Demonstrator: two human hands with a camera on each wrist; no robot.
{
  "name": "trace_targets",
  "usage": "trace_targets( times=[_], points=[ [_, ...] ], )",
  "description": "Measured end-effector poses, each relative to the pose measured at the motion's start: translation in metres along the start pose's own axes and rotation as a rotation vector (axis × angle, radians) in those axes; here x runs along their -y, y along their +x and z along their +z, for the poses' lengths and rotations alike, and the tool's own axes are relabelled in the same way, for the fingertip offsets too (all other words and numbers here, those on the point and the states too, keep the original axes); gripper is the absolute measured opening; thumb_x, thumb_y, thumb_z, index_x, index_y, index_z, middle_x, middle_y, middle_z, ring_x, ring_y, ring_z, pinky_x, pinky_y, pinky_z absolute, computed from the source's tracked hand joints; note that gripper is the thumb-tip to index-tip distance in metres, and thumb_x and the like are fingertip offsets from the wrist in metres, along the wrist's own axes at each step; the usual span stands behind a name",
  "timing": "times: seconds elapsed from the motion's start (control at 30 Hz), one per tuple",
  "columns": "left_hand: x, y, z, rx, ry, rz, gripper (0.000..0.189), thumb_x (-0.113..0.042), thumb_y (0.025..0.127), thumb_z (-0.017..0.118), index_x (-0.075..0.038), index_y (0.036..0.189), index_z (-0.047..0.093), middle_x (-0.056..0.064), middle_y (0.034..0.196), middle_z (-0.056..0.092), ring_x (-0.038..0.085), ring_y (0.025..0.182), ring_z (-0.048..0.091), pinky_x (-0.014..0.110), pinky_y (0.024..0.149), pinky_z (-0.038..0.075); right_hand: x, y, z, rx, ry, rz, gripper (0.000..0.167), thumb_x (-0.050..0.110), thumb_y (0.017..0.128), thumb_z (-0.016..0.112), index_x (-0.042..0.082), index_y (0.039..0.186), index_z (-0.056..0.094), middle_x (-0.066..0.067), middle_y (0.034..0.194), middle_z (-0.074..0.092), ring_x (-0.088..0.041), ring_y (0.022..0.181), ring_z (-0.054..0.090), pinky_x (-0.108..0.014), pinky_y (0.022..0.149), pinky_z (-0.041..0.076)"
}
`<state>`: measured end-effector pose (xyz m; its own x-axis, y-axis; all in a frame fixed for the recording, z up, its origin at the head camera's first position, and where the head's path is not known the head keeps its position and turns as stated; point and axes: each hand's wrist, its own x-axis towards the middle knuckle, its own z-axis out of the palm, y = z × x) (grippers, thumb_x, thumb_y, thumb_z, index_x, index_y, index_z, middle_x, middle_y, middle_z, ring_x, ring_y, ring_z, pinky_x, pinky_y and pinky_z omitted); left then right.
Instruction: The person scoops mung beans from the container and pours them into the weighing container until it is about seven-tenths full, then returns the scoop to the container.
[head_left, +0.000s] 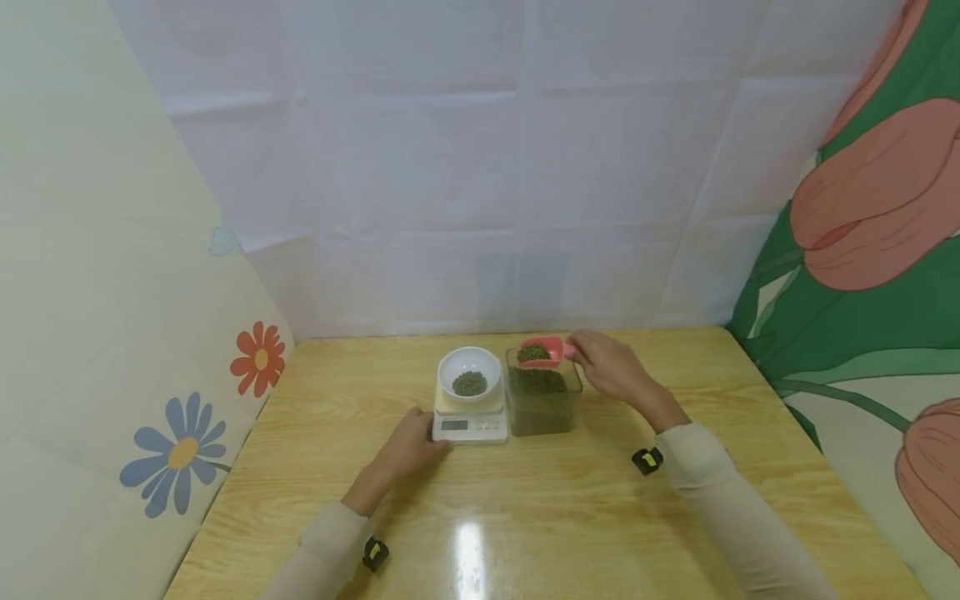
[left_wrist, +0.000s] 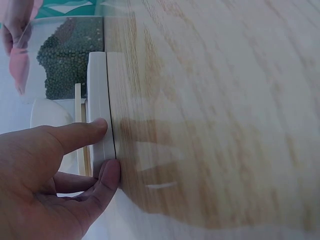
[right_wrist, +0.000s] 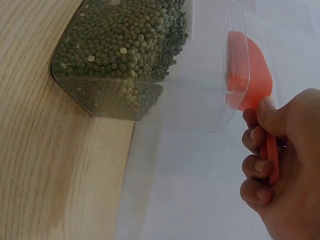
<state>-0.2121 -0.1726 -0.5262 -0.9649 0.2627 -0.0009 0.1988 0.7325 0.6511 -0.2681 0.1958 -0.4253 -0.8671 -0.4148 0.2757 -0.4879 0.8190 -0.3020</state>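
My right hand (head_left: 609, 364) grips the handle of a pink scoop (head_left: 553, 350) loaded with green mung beans (head_left: 534, 353). The scoop is held level over the top of a clear plastic box (right_wrist: 200, 107), which contains more mung beans (right_wrist: 117, 45). Left of the box stands a white kitchen scale (head_left: 469, 428) with a small display. A white bowl (head_left: 487, 363) sits on its platform, with a small heap of mung beans inside. My left hand (head_left: 408, 446) holds the scale by its front left corner, thumb and fingers against the edge (left_wrist: 102, 95).
Everything stands on a wood-grain table (head_left: 300, 433) near its back edge. A white cloth backdrop (head_left: 420, 192) hangs behind it, with flower-printed panels (head_left: 870, 417) on both sides. A black strap device (head_left: 647, 460) is by my right wrist, another (head_left: 375, 553) by my left.
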Motion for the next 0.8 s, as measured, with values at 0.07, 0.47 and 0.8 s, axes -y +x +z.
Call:
trace_targets(
  times=[0.07,0.47,0.8],
  points=[
    [0.0003,0.0001,-0.0002,0.0,-0.006,0.0,0.039,-0.014,0.087,0.086,0.003,0.119,0.073,0.009,0.096,0.058,0.02,0.086,0.05,0.035,0.077,0.052,0.0003,0.0002,-0.0005,0.001,0.001,-0.001,0.023,0.024,0.111,0.056,0.006,0.117,0.068,-0.009,0.103,0.072,-0.028,0.094,0.07,-0.05,0.082,0.057],
    [0.0002,0.0006,0.001,-0.005,0.01,0.002,0.038,-0.015,0.088,0.086,0.003,0.119,0.073,0.008,0.095,0.058,0.019,0.087,0.049,0.035,0.077,0.051,0.0048,0.0016,-0.0033,-0.007,0.012,-0.001,0.024,0.024,0.111,0.057,0.005,0.119,0.069,-0.01,0.106,0.073,-0.029,0.096,0.07,-0.05,0.083,0.057],
    [0.0007,0.0012,0.0014,-0.001,0.017,-0.005,0.039,-0.016,0.089,0.085,0.003,0.12,0.073,0.008,0.095,0.056,0.019,0.086,0.049,0.034,0.077,0.051,0.006,0.0043,-0.0036,-0.013,0.012,-0.018,0.024,0.024,0.111,0.056,0.005,0.12,0.068,-0.009,0.105,0.072,-0.027,0.093,0.068,-0.048,0.078,0.056]
  ],
)
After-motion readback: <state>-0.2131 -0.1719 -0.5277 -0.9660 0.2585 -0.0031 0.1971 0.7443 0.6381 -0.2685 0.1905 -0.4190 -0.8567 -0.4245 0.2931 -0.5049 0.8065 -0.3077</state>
